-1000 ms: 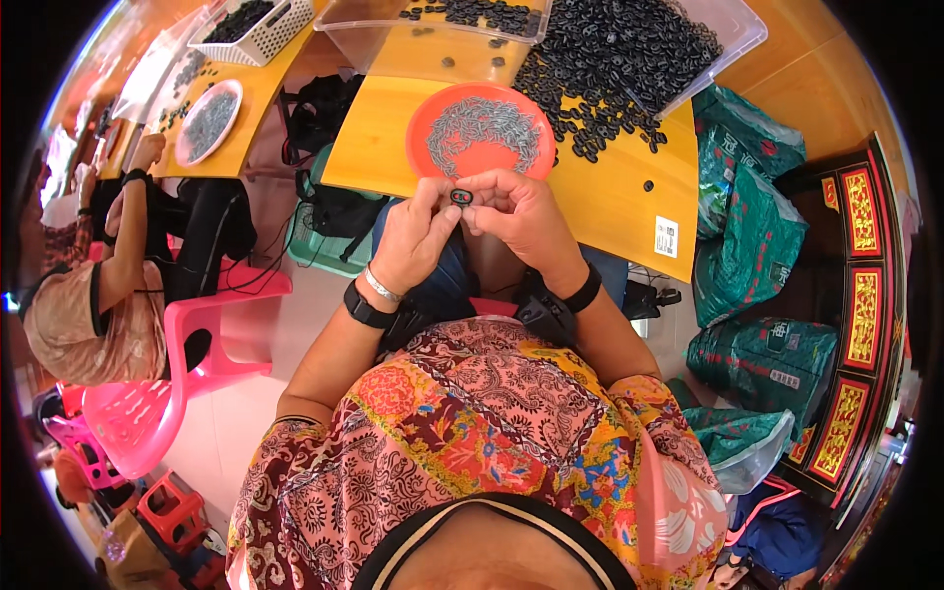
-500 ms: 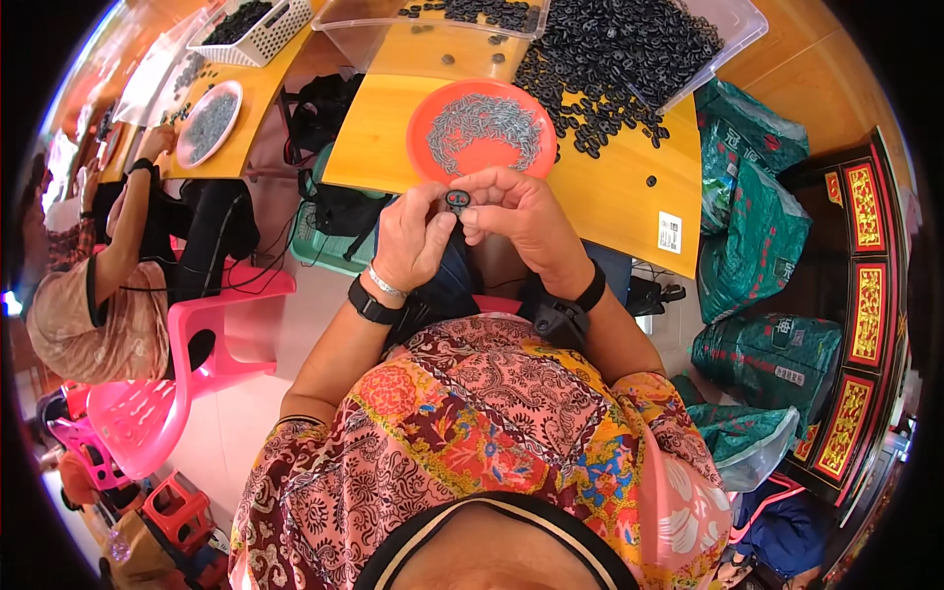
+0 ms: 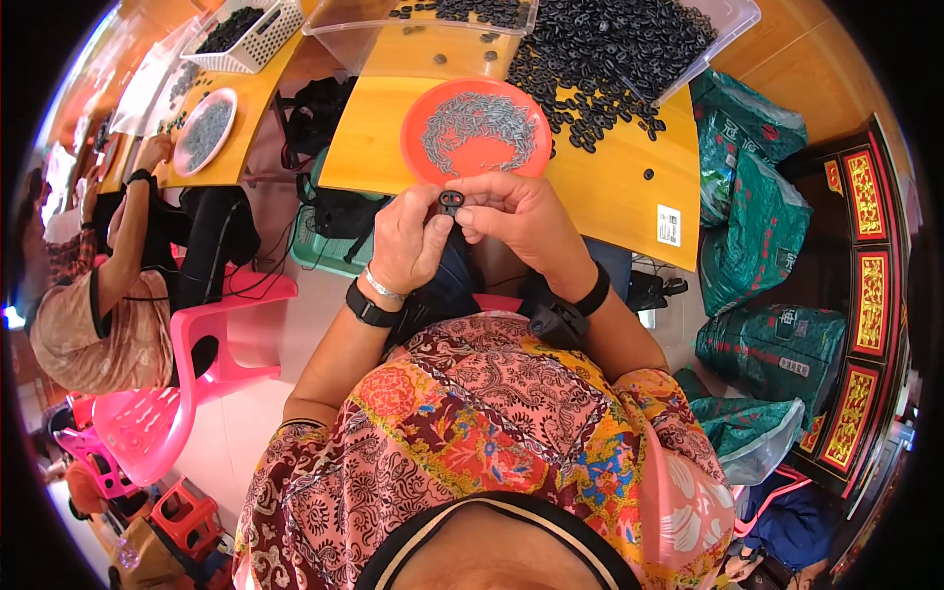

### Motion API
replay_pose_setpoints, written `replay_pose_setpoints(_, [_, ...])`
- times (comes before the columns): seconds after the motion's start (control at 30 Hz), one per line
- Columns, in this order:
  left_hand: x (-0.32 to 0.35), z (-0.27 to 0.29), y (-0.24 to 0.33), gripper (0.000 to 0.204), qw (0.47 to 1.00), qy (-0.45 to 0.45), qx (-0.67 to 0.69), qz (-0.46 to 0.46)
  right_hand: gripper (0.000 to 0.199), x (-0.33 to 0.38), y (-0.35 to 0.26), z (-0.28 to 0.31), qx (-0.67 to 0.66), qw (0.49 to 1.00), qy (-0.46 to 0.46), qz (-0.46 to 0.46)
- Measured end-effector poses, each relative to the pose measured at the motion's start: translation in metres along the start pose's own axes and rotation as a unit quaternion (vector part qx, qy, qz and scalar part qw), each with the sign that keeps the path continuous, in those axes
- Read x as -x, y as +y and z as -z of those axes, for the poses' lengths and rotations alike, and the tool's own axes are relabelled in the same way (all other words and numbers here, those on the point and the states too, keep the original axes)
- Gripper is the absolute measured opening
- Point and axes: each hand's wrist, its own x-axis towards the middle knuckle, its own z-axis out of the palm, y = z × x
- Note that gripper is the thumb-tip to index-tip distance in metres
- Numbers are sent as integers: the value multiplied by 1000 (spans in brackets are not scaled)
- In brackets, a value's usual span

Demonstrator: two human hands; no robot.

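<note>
A small black oval ring-shaped part [image 3: 451, 200] is pinched between both my hands, just short of the table's near edge. My left hand [image 3: 413, 234] grips its left side with thumb and fingers. From the right, my right hand [image 3: 513, 216] has thumb and index finger closed at the part; whether a small pin is also between them I cannot make out. Right beyond my hands lies a round red plate [image 3: 415, 149] holding many small grey metal pins [image 3: 482, 123]. Farther right, a large heap of similar black oval parts [image 3: 615, 59] spills over the yellow table [image 3: 615, 192].
A clear plastic bin [image 3: 733, 29] lies around the heap. Green woven sacks [image 3: 757, 246] stand at the right. On my left, another person [image 3: 108, 315] sits at a table with a plate of grey pieces [image 3: 228, 108] and a white basket [image 3: 261, 49]. A pink chair [image 3: 182, 383] stands nearby.
The black part has tilted slightly in my fingers, and its opening now shows a crossbar. My hands stay nearly in place; the whole view has shifted a little.
</note>
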Motion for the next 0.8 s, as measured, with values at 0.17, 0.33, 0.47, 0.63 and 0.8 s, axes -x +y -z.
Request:
replay_pose_setpoints(0.17, [-1,0,0,23,1000,-12,-10,18,30,5,-4,-7,54,998,25,8])
replay_pose_setpoints(0.33, [-1,-1,1,25,1000,-13,-16,13,31,6,-7,-7,78,997,29,4])
replay_pose_setpoints(0.47, [-1,-1,3,25,1000,-13,-15,11,31,6,-9,-7,86,996,28,-5])
replay_pose_setpoints(0.63, [-2,-2,3,25,999,-24,-8,19,30,5,-6,-3,72,997,33,-15])
replay_pose_setpoints(0.8, [-2,-2,5,25,999,-25,-9,23,27,4,-5,-1,54,998,38,-13])
